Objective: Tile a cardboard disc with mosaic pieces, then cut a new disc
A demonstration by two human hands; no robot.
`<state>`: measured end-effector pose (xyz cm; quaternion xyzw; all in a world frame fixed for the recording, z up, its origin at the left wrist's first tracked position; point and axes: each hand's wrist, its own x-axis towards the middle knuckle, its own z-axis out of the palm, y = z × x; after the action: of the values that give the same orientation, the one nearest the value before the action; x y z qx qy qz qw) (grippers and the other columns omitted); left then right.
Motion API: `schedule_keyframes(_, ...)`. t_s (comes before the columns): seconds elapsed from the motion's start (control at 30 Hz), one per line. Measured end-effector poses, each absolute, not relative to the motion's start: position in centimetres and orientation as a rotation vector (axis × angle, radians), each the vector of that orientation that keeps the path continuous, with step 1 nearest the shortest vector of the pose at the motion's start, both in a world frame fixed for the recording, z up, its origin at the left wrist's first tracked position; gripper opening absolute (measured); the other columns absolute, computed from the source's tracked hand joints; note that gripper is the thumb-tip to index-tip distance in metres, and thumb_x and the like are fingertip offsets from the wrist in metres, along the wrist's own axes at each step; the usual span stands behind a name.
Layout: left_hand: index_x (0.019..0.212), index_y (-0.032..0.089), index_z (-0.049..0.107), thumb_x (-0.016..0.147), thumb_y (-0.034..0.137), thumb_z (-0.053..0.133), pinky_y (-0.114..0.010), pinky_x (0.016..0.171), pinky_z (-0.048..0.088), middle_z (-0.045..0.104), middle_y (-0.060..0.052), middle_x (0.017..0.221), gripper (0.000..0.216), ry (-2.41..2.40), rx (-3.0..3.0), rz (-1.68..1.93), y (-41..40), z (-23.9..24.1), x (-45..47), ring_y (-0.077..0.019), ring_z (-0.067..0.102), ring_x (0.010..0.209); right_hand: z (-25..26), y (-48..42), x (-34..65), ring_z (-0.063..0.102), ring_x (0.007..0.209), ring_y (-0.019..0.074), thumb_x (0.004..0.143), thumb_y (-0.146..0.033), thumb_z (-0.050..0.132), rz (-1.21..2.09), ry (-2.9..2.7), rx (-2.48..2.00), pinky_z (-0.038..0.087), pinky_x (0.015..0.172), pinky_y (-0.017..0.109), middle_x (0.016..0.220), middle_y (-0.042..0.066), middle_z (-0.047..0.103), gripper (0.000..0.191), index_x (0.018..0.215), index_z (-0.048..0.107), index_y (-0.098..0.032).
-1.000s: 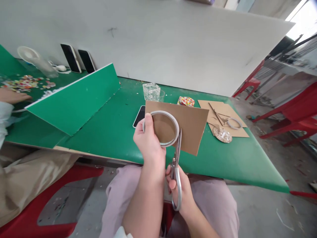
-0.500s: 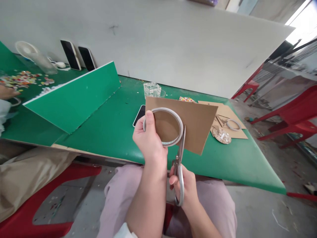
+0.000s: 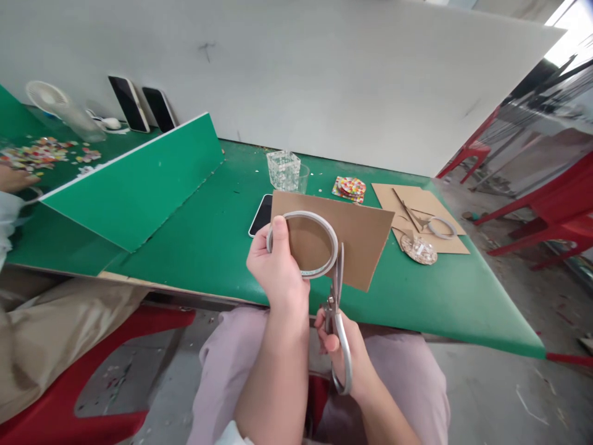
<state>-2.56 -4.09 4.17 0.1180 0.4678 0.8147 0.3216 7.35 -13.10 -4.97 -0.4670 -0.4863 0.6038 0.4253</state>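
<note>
My left hand (image 3: 278,259) pinches a white ring (image 3: 334,238), like a tape roll's rim, flat against a brown cardboard sheet (image 3: 365,241), thumb on the ring's left side. Cardboard shows through the ring's middle. In my right hand (image 3: 349,346) is a pair of metal scissors (image 3: 340,309) with pale grey handles, pointing up. Their blades are at the sheet's lower edge, just right of the ring; one blade shows in front of the cardboard. Behind the sheet, a phone (image 3: 260,216) lies partly hidden on the green table (image 3: 208,247).
A clear faceted cup (image 3: 283,170) and colourful mosaic coasters (image 3: 351,188) stand beyond the sheet. To the right lie cardboard pieces (image 3: 454,244), another white ring (image 3: 442,227) and a glittery disc (image 3: 418,248). A green divider (image 3: 143,179) rises on the left; another person's hand (image 3: 16,179) is past it.
The cardboard and ring have tilted and dropped slightly, uncovering more of the mosaic coasters. The scissors' handles have spread a little wider in my right hand. My view has shifted slightly.
</note>
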Motion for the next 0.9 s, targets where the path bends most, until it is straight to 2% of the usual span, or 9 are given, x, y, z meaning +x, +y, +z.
schedule_keyframes(0.17, 0.066, 0.015, 0.059, 0.065, 0.049, 0.068, -0.019, 0.048, 0.040, 0.049, 0.004, 0.059, 0.035, 1.264, 0.397, 2.186, -4.3, 4.4, -2.0, -0.0065, 0.046, 0.053, -3.5, -12.4, 7.2, 0.023, 0.047, 0.0072, 0.045, -0.081, 0.055, 1.563, -1.101, -1.066, 0.023, 0.043, 0.021, 0.051, -0.008, 0.029, 0.070, 0.077, 0.051, -0.019)
schedule_keyframes(0.37, 0.068, 0.015, 0.058, 0.067, 0.049, 0.066, -0.018, 0.046, 0.039, 0.046, 0.005, 0.056, 0.035, 1.224, 0.386, 2.164, -4.0, 4.4, -2.0, -0.0065, 0.045, 0.050, -2.2, -11.7, 7.2, 0.022, 0.048, 0.0077, 0.036, -0.082, 0.056, 1.586, -1.056, -1.106, 0.022, 0.044, 0.021, 0.052, -0.009, 0.028, 0.073, 0.072, 0.047, -0.020)
schedule_keyframes(0.63, 0.069, 0.016, 0.057, 0.068, 0.050, 0.064, -0.018, 0.047, 0.039, 0.047, 0.005, 0.057, 0.035, 1.248, 0.414, 2.154, -4.2, 4.6, -2.1, -0.0063, 0.047, 0.051, -3.5, -11.7, 7.3, 0.022, 0.052, 0.0079, 0.047, -0.080, 0.057, 1.507, -1.134, -1.093, 0.024, 0.043, 0.021, 0.062, -0.006, 0.031, 0.066, 0.074, 0.044, -0.021)
schedule_keyframes(0.9, 0.066, 0.017, 0.057, 0.068, 0.050, 0.065, -0.018, 0.046, 0.037, 0.045, 0.005, 0.055, 0.034, 1.285, 0.440, 2.166, -4.5, 4.7, -2.1, -0.0054, 0.043, 0.049, -3.2, -11.7, 8.0, 0.029, 0.050, 0.0082, 0.055, -0.081, 0.048, 1.270, -1.367, -1.237, 0.028, 0.041, 0.021, 0.059, -0.005, 0.038, 0.064, 0.069, 0.044, -0.019)
